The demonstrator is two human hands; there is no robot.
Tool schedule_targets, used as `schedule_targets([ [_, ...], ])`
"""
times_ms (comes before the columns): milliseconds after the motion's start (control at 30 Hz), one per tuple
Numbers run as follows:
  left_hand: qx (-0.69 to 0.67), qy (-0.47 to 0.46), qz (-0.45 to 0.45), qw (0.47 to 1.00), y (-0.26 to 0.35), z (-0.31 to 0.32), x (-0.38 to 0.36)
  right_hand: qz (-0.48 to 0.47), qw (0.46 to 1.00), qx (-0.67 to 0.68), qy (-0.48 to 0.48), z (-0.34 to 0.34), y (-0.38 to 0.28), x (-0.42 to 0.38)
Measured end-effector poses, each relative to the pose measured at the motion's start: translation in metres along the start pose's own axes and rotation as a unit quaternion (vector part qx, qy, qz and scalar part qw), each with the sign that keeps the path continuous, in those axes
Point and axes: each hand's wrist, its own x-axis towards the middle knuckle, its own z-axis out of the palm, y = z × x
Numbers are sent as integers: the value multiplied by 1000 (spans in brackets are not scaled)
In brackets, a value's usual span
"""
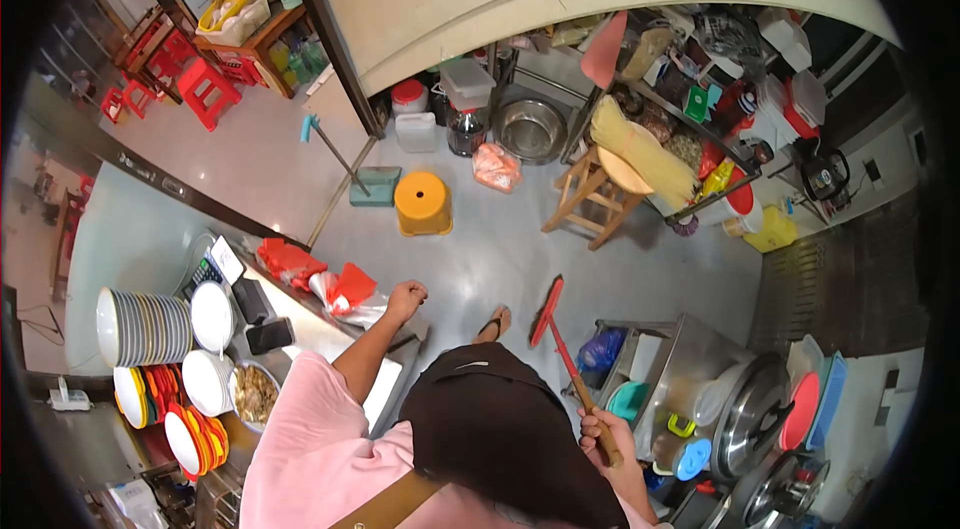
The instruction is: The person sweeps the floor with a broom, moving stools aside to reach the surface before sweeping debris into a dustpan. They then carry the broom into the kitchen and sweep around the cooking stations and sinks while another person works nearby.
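In the head view, my right hand [601,437] is closed around the wooden handle of a broom with a red head [546,311]. The broom slants down to the grey floor, ahead and to the right of my sandalled foot [493,325]. My left hand [406,301] hangs in the air with its fingers curled, and I see nothing in it. Nearest to that hand are red and clear plastic bags [345,287] beside the counter. Farther ahead, a long-handled green dustpan [376,187] stands on the floor.
A yellow stool [423,203] stands beside the dustpan. Ahead right, a wooden stool [597,191] bears dry noodles [640,151]. A metal basin [531,129] and a bagged item [496,168] are at the back. Stacked plates [145,326] stand left; a steel cabinet [690,354] stands right.
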Motion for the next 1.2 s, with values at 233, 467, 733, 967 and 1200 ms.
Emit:
schedule_targets([
  [233,-85,103,-69,989,41,-59,55,48,998,-12,-27,50,-88,55],
  [467,-79,244,-107,961,5,-135,126,74,997,-23,-31,88,-150,95],
  [733,143,458,-115,870,52,-270,239,16,999,-29,-2,172,-163,141],
  [967,117,457,-15,882,153,-363,371,-49,993,27,106,278,-148,156],
  [1200,294,271,-116,909,133,-391,442,-66,976,142,151,332,-118,154],
])
